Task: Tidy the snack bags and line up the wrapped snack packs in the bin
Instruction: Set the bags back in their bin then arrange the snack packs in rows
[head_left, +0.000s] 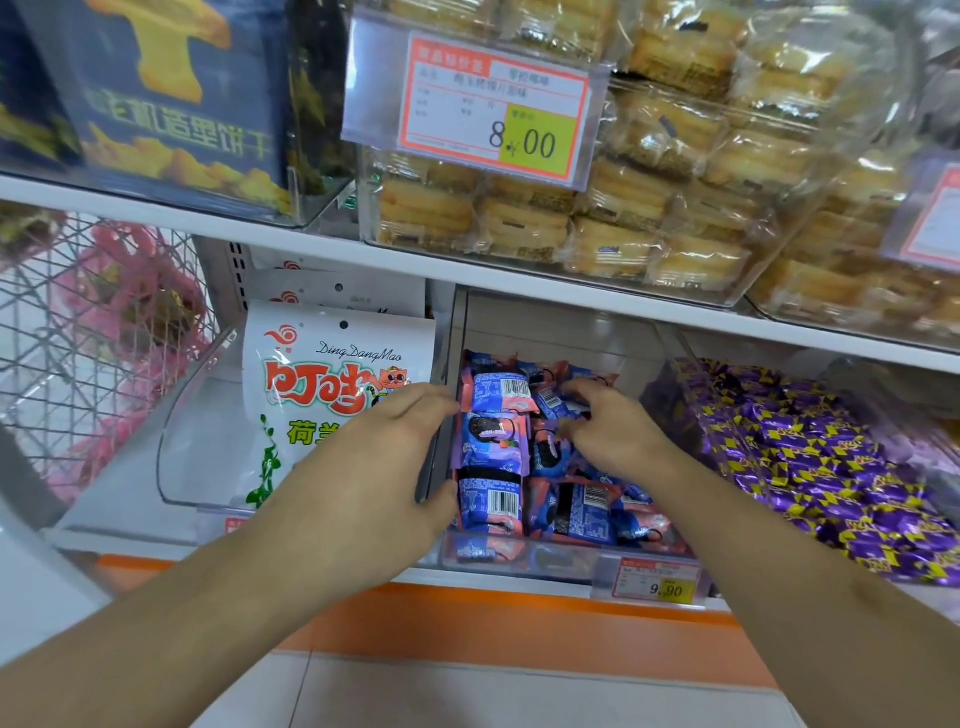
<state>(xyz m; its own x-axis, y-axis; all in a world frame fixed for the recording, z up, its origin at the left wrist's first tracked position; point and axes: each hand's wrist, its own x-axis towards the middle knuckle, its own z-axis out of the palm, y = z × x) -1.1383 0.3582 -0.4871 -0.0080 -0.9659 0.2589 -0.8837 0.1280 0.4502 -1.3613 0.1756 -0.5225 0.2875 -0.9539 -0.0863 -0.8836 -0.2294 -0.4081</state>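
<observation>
Wire mesh basket (78, 332) with pink packs fills the far left of the lower shelf. Beside it, white snack bags (332, 384) stand in a clear bin, the front one printed "Ding Dang Mao" above red characters and an orange cat. On the upper shelf, a dark blue biscuit box (171, 98) sits left of clear tubs of wrapped pastries (623, 208), fronted by a price tag (493, 109) reading "8.00".

The left hand (384, 467) lies over the divider between the two bins, fingers straight and spread, thumb touching the front-left blue and pink wrapped snack pack (491, 501). Three such packs form a row along the left wall of the middle bin (545, 322), barcodes up on two; the rest lie jumbled. The right hand (613, 431) rests on the jumble, fingers curled; whether it pinches a pack I cannot tell. A tag (660, 579) at the bin's front edge reads "9.90". Purple and yellow candies (810, 467) fill the right bin.
</observation>
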